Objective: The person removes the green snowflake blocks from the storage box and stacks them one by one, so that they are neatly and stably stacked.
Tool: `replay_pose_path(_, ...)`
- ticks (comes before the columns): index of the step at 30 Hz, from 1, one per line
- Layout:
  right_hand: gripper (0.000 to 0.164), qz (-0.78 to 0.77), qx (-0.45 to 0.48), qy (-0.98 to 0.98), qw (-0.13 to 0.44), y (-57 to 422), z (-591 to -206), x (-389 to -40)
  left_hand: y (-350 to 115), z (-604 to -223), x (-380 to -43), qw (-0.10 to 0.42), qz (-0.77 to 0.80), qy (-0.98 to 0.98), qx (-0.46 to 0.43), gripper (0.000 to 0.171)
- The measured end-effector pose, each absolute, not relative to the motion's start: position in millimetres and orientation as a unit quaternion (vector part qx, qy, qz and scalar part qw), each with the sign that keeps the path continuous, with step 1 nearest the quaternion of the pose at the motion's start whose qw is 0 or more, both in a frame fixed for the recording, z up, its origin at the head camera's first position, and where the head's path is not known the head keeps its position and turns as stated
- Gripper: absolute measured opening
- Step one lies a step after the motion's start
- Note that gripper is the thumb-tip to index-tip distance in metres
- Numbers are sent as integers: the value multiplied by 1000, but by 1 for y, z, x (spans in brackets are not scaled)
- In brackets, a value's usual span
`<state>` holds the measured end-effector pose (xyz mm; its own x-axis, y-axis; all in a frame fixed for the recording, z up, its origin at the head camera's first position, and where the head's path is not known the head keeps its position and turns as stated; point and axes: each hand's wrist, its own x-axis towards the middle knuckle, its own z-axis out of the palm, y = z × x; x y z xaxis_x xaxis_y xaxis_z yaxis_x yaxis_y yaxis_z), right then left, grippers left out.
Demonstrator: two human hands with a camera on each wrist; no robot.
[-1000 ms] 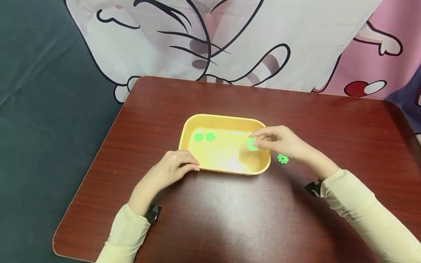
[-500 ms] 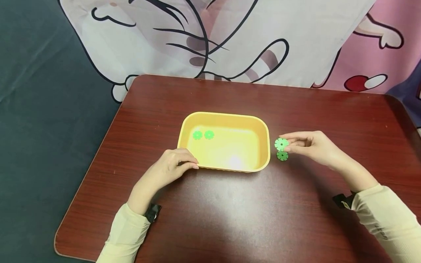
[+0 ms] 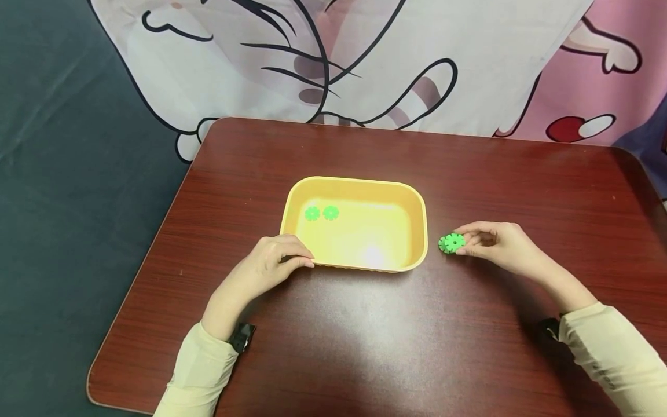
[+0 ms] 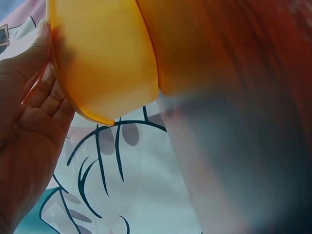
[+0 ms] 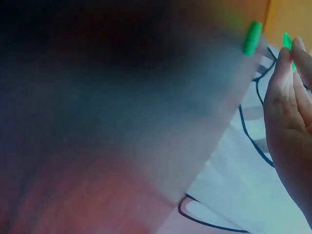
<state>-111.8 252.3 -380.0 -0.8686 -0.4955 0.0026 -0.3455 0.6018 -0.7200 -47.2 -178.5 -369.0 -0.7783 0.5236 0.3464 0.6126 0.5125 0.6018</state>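
Printed cloth (image 3: pixel 385 40), bearing white cartoon shapes outlined in black and a pink section toward 2 o'clock, hangs beyond the far edge of a dark red-brown, wood-grained table (image 3: pixel 359 341). From where I stand, directions read as follows: pivot, the centre of the yellow tray (image 3: pixel 365 234); 12 o'clock, the table's far edge.

Tray: on the table. Contents: first green disc (image 3: pixel 312 214) and second green disc (image 3: pixel 330 212), notched at the rim, just beside each other between 9 and 10 o'clock.

Left hand (image 3: pixel 266 263): at 8 o'clock. Thumb and fingers pinch the tray rim.

Right hand (image 3: pixel 502 243): between 3 and 4 o'clock, outside the tray. Thumb and fingertips pinch a held green disc (image 3: pixel 455 238), also notched.

Loose green disc (image 3: pixel 442 243): on the table, between tray and right hand. The head view shows it partly covered by the held disc; the right wrist view shows a gap between the two.

Cream sleeves (image 3: pixel 615 347) cover both forearms.
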Motion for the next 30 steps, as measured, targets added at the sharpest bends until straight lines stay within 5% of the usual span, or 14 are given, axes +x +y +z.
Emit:
replay_pose_path(8,34,-336,-269,902,37,251,-391,-115,-178,-369,-47,58,-370,-870,-322,6)
replay_pose_path(30,26,-292,-279,914,32,245,-400,-119,-179,-369,-46,55,-376,-869,-316,6)
